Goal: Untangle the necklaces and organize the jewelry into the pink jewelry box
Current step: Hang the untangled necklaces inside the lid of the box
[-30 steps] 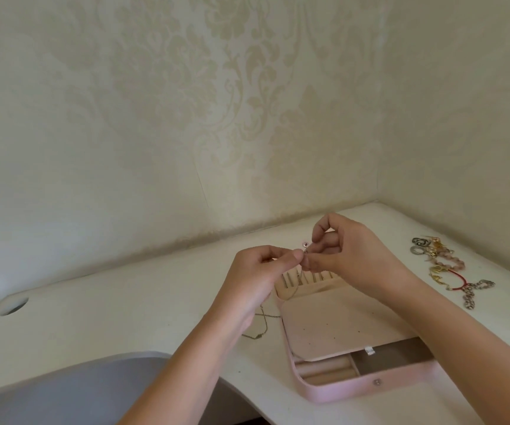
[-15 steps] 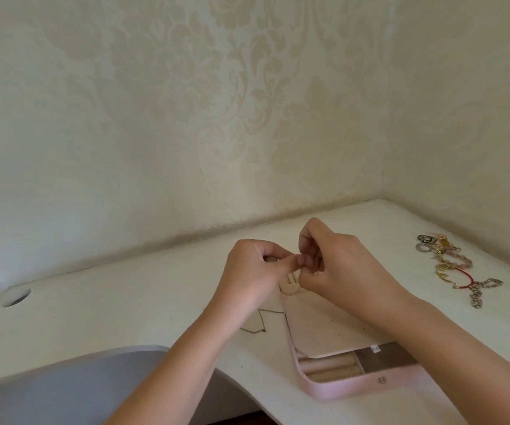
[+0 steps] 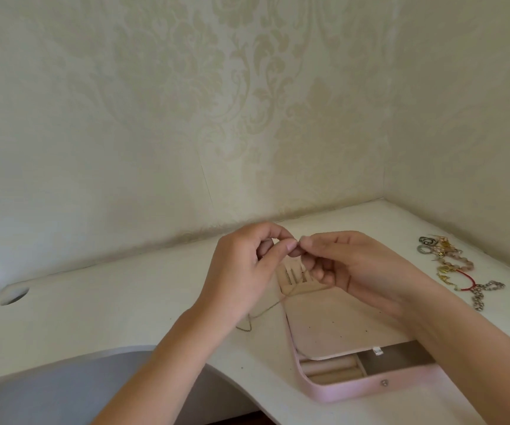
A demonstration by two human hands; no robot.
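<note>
Pink jewelry box (image 3: 355,391) lies open on the white desk (image 3: 125,317), and here's the inside: a beige flap (image 3: 339,326) covers most of it, cream ring rolls (image 3: 330,368) show in the near left compartment, and beside them sits a shadowed compartment (image 3: 401,360) whose contents I can't make out. At the far end a slotted rack (image 3: 293,277) peeks out under the hands. Above it, left hand (image 3: 241,271) and right hand (image 3: 355,265) meet fingertip to fingertip, each pinching a thin chain (image 3: 266,311) between thumb and forefinger, other fingers curled. The chain drops from the left hand past the box's far left corner, its loose end on the desk just beside the box. Well off to the right lies a heap of jewelry (image 3: 456,265): rings, gold pieces, pink beads, a red cord, silver links
</note>
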